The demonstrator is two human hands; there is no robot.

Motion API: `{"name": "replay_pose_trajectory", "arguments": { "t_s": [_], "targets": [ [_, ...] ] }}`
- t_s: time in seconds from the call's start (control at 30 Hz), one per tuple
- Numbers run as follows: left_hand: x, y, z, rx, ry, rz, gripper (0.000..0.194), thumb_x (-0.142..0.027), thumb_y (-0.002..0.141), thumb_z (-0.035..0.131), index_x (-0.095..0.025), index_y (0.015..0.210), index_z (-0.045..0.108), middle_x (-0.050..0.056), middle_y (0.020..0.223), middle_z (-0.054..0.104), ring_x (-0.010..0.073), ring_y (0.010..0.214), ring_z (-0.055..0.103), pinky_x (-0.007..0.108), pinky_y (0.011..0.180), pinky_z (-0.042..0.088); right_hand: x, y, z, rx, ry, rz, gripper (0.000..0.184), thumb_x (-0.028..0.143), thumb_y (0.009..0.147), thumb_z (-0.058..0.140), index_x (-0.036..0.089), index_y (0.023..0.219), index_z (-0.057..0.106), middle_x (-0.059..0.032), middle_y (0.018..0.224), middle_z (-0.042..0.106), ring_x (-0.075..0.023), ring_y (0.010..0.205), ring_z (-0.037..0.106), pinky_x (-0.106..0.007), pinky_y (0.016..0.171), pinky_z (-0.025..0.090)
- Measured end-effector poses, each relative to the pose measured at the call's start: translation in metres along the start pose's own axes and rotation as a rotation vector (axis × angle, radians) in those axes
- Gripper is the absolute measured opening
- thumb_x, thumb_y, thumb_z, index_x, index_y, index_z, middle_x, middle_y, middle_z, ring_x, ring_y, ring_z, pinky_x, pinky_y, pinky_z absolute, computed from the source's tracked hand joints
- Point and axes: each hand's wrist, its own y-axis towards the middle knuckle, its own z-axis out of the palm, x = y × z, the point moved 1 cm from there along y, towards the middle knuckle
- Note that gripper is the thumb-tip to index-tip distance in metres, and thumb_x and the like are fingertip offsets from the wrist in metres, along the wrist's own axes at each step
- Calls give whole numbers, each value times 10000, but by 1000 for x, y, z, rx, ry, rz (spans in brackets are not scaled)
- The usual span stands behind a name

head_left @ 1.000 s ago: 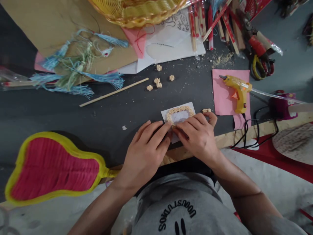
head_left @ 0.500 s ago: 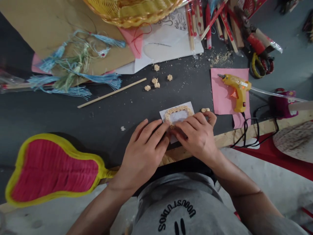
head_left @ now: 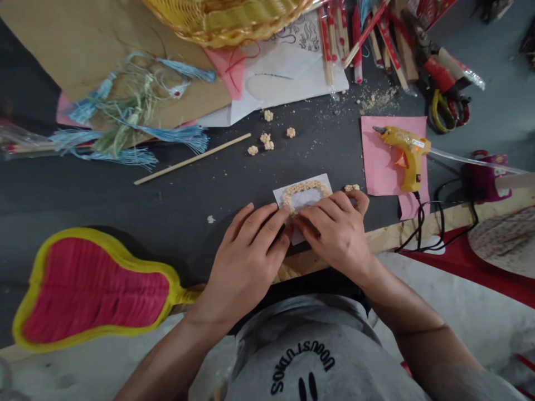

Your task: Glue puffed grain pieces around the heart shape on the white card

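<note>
Near the table's front edge lies a small white paper (head_left: 283, 191) bearing a ring (head_left: 309, 185) of small beige flower-like pieces. My left hand (head_left: 253, 245) reaches in from the left, its thumb and index fingertips pinched at the ring's lower left part. From the other side my right hand (head_left: 336, 228) curls its fingers onto the ring's lower edge, thumb close to the left fingertips. The two hands nearly meet and hide that lower part of the ring. Just beyond my right fingers sits a loose beige cluster (head_left: 351, 187).
Several loose beige flower pieces (head_left: 265, 137) lie beyond the paper, near a thin wooden stick (head_left: 192, 159). At right, a yellow glue gun (head_left: 403, 147) rests on pink paper (head_left: 374, 167). A pink-and-yellow fan (head_left: 100, 289), blue tassels (head_left: 179, 136), a woven basket (head_left: 225, 33) and scissors (head_left: 443, 114) surround them.
Both hands stay almost still at the ring, with only slight finger movement. The whole view has shifted very slightly.
</note>
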Motion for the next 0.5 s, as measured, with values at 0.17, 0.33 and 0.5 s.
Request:
{"name": "replay_pose_trajectory", "arguments": {
  "t_s": [0.17,0.33,0.5],
  "targets": [
    [-1,-1,0,1,0,3,218,-90,945,535,-136,1040,726,122,1327,653,300,1235,595,529,1072,509,1,2,0,-13,4,6,200,328,971,594,254,822,704,25,769,714,-176,846,544,-421,981,255],
    [-1,-1,-1,-6,-6,-10,187,-85,925,568,-139,1012,725,131,1306,651,310,1235,590,537,1076,502,-3,-3,-6,-8,18,-2,145,371,951,631,260,897,708,16,840,732,-191,888,564,-432,985,278],
    [0,-4,1,-6,-10,-11,255,-73,922,560,-151,1120,700,130,1253,656,305,1211,592,532,1058,513,-19,-18,-14,-97,88,7,88,271,936,645,219,988,695,-35,910,719,-190,878,589,-374,863,416]
  ]
}}
